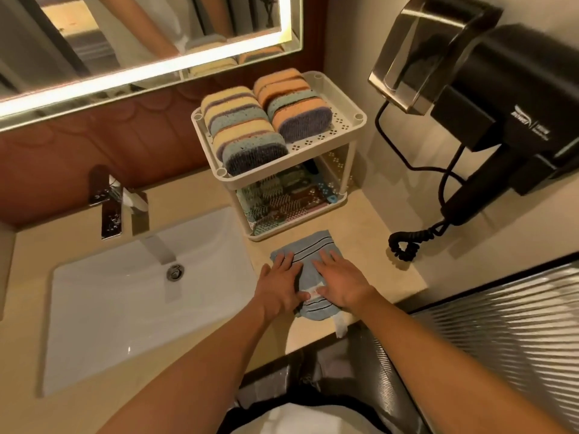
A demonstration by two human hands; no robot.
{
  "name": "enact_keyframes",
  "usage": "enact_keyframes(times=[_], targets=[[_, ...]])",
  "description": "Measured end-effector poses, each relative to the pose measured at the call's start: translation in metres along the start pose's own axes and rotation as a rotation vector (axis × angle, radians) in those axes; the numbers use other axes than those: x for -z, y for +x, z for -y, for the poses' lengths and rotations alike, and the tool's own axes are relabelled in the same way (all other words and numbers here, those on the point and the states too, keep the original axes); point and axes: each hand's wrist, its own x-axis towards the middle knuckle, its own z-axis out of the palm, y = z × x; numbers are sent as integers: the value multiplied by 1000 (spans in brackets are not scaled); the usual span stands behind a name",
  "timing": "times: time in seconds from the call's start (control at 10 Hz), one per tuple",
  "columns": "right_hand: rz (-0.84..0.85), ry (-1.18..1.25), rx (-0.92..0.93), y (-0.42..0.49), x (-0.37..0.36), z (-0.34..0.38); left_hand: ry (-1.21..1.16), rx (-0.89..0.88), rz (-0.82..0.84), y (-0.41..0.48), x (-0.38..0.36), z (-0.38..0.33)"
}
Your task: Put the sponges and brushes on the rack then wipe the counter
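Hands lie flat side by side: our left hand (279, 285) and right hand (342, 282) both press, fingers straight and spread, on a blue striped cloth (308, 245); neither grips anything. Between our thumbs shows a small white tag (313, 291) with reddish marks we cannot read; a second white tag (341, 327) hangs off the cloth's near edge. The cloth lies on the beige counter (382, 277), just in front of the white two-tier rack (360, 116). Sponges (244, 126) stand on edge in two rows on the top tier; brushes (282, 198) lie packed on the lower tier, partly hidden by the shelf above. To the right a black dryer (517, 104) hangs on the wall; its white logo (532, 126) and lettering are too blurred to read; its coiled cord (404, 244) rests on the counter. To the left sit the white sink (125, 292) and chrome tap (114, 208); a lit mirror (125, 42) hangs above.
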Motion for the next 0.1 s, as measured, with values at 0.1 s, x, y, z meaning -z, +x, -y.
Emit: enact_keyframes(times=[0.1], targets=[[-14,15,6,-1,20,24,-35,-28,47,-15,8,17]])
